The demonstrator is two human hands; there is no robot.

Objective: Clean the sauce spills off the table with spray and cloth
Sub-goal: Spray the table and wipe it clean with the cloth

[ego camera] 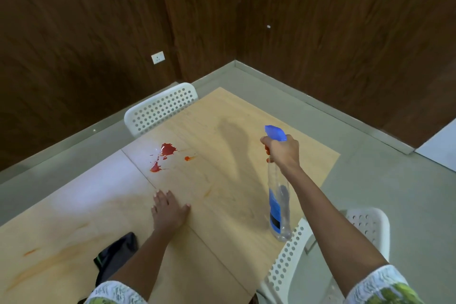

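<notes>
Head view: right hand [283, 153] fingers grip spray bottle [277, 195] raised over tabletop [234, 111]; left hand [169, 210] flat, open. Sauce spills [167, 149] unsprayed ahead; cloth [116, 256] near. Next: aim nozzle left, squeeze.

Dark cloth [116, 258] partly hidden under left forearm, lower part cut by bottom edge. Spray bottle [278, 207] neck and trigger concealed inside right hand [283, 152]. Near chair [320, 254] largely covered by right arm. Bottle label text blurred, unreadable.
</notes>
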